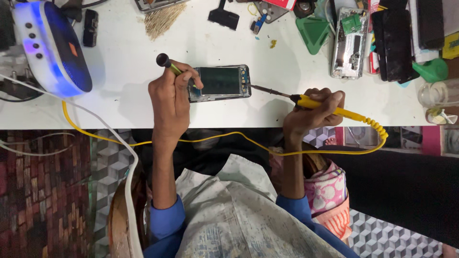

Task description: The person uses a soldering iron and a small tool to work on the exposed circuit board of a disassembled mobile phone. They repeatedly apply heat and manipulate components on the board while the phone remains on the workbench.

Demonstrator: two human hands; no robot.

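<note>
On the white table (287, 102), as I see it through the head camera:

Opened phone: opened phone (221, 82) lies flat near the table's front edge, between my two hands, its long side running left to right, dark inner plate facing up.
Left hand: left hand (172, 98) rests on the phone's left end, fingers curled shut around a screwdriver (168, 64) with a green shaft and a black round cap that sticks up and away from me.
Right hand: right hand (313, 111) sits just right of the phone, fingers pinched closed on the yellow handle of a soldering iron (306, 101).
Iron tip: the thin metal tip points left and reaches the phone's right edge; I cannot tell whether it touches.
Cord: yellow cord (215, 138) coils off the handle's rear, then runs left along the table's front edge and across my arms.
Far left: blue and white speaker (52, 48), glowing at its rim.
Far right: second stripped phone frame (348, 43), a stack of dark phones (394, 43), a green plastic pick (313, 33).
Far centre: small bundle of straw-coloured bristles (162, 21).
</note>
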